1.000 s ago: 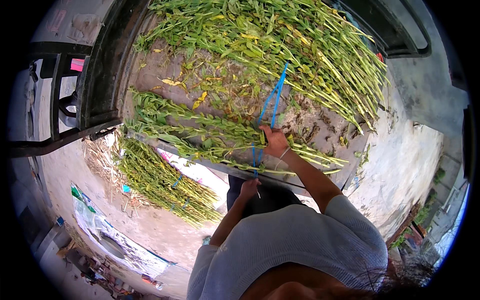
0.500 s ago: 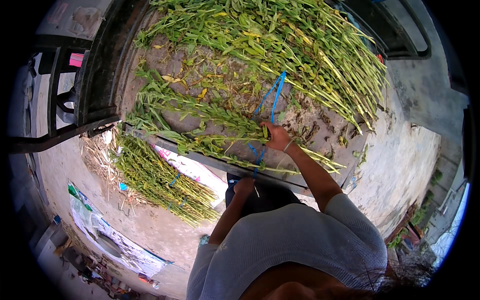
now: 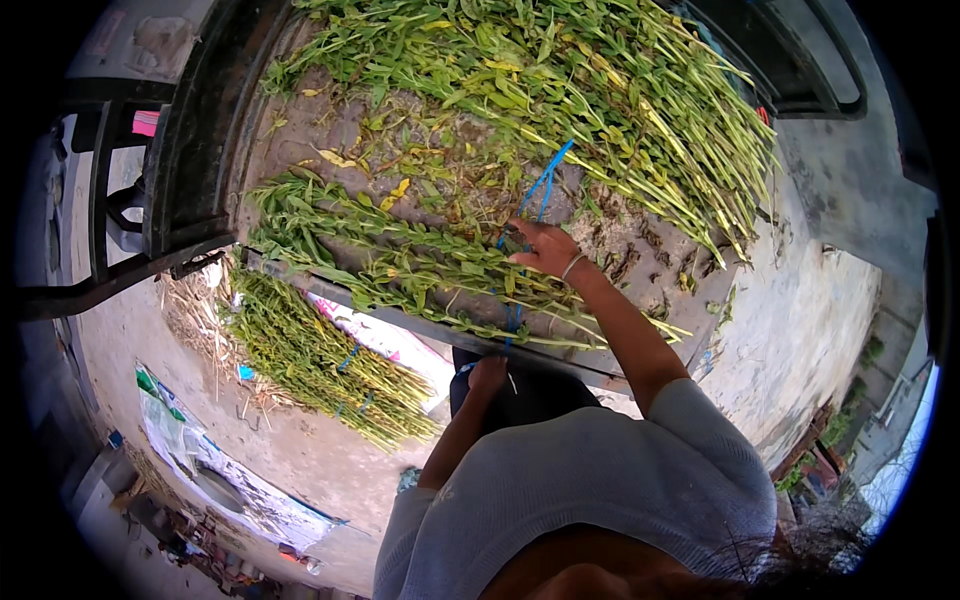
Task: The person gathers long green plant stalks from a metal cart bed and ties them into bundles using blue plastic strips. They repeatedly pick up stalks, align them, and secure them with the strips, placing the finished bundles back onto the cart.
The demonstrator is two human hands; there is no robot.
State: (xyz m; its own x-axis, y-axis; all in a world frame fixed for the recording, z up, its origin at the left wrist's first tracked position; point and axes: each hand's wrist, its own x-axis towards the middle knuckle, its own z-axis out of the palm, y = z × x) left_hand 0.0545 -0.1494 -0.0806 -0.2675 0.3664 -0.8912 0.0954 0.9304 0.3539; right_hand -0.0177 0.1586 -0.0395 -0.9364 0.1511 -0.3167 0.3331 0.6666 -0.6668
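Observation:
My right hand point(image 3: 545, 250) reaches onto a flat cart bed point(image 3: 640, 250) and grips a blue strap point(image 3: 545, 180) that runs under a loose row of green leafy stalks point(image 3: 400, 255). My left hand point(image 3: 488, 375) is low at the bed's near edge, closed on the strap's other end below the stalks. A large heap of green stalks point(image 3: 560, 90) fills the far side of the bed.
A tied bundle of stalks point(image 3: 320, 360) lies on the concrete ground point(image 3: 800, 330) at left, beside dry straw point(image 3: 195, 310). A black metal frame point(image 3: 130, 200) stands at the far left. A printed sack point(image 3: 230, 480) lies on the ground at lower left.
My right hand has slid left along the strap over the row of stalks. The view has shifted slightly; the left hand stays at the bed's edge.

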